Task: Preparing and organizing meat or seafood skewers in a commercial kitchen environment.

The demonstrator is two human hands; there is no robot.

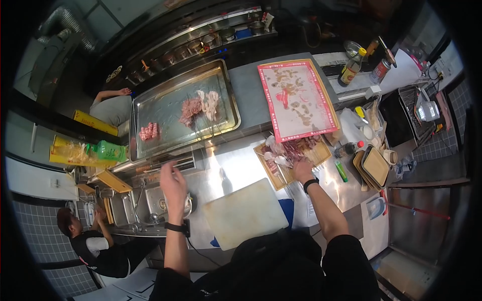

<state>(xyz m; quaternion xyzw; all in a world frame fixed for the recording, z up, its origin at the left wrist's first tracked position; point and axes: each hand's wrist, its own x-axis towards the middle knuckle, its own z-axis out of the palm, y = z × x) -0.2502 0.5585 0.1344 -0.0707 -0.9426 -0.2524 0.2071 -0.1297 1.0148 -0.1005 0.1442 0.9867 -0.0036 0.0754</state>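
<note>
My left hand (173, 184) is raised above the counter near the sink, its fingers loosely apart and nothing visible in it. Wooden-coloured tray (279, 184) holds skewers of dark red and pale meat (295, 150). Over these skewers, my right hand (303, 169) reaches down, touching them; its fingertips are partly hidden, so a grip cannot be confirmed. A white cutting board (244, 214) lies directly before me. On the raised ledge, a large metal tray (169, 113) carries dark meat skewers (191, 111), pale skewers (209, 104) and a small pinkish meat bunch (149, 131).
A paper-lined tray (297, 101) with stains overhangs the skewers. To the right are a red-capped bottle (348, 149), a green tube (341, 171) and stacked trays (375, 166). A sink (154, 201) lies left. Another person (98, 244) stands beyond it; a second person's arm (113, 94) shows behind the ledge.
</note>
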